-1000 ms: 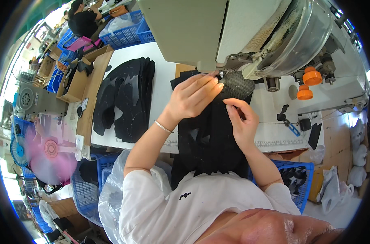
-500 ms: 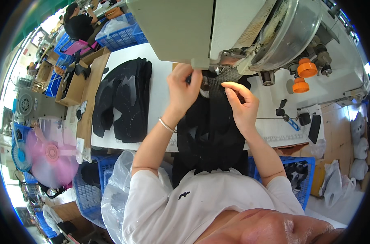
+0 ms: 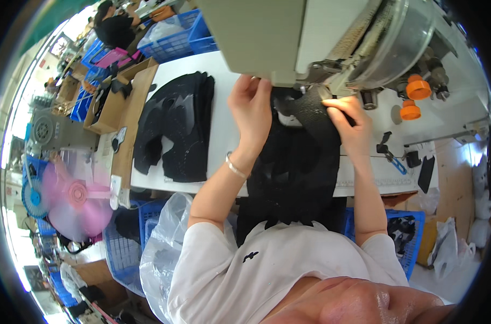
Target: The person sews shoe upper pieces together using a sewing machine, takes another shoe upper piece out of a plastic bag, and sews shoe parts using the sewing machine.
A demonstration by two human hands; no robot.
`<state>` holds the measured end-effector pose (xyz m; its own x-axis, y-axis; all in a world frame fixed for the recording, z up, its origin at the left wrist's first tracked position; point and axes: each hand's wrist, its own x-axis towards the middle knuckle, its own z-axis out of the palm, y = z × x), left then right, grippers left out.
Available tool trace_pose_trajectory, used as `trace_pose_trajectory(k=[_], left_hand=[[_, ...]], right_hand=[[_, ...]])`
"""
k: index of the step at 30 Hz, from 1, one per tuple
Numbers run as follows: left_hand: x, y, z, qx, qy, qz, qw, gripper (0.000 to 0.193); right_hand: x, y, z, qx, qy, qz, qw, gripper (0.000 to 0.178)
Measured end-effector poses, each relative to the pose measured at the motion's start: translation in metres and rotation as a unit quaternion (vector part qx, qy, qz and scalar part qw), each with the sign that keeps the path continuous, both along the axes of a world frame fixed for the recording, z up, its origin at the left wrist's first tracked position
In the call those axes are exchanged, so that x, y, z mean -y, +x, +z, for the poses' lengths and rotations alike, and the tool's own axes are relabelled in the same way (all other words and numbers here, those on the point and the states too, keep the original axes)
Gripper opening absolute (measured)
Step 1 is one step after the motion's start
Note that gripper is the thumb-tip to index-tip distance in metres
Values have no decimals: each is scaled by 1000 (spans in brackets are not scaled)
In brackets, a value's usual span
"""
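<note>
A pale industrial sewing machine (image 3: 259,38) stands over the white table in front of me. Black fabric pieces (image 3: 296,167) lie under its head and hang toward my lap. Between thumb and fingers, my right hand (image 3: 354,125) pinches the edge of a black mesh strip (image 3: 313,114), which slants across the fabric close to the needle area. My left hand (image 3: 251,116) is closed just below the machine head's left corner, beside the fabric. The machine partly hides those fingertips, so what they grip cannot be made out. The needle itself is hidden.
Left of the machine lies a stack of cut black pieces (image 3: 175,127). A cardboard box (image 3: 102,116) and a spinning pink fan (image 3: 78,193) are farther left. Blue-handled snips (image 3: 395,162) rest at the right. Blue baskets (image 3: 124,254) flank me. Another person (image 3: 114,27) sits at far left.
My right hand has drawn the mesh strip rightward, so it now slants where it hung straight before. My left hand stays closed by the machine head. The whole view has shifted slightly.
</note>
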<state>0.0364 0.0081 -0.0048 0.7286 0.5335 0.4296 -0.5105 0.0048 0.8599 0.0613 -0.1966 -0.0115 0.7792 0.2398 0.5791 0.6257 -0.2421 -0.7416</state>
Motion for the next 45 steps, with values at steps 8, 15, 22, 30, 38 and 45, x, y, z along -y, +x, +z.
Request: trace_pose_trajectory(k=[8,15,22,30,38,45], left_hand=[[-156,-127,78,48,-69,144,986,28],[-337,-85,-10,-217,41,83,972,34],[-231,-58,-16,-167,657,525,515,37],[-17,-87,-53,-265,583,124,758,44],[29,-82,-4,-57,108,-42,992,55],[8,-45,-24,115,568,183,794,43]], right_hand=[[22,-49,-30,-65,-27,14,997,16],[10,-71,-54,30,-192,-25,981,24],[13,-61,-71,71,-236,-71,967,28],[14,-48,-58,78,-226,-36,970,27],[9,-29,12,-87,-56,83,991,39],[10,-3,20,-276,43,123,952,30]])
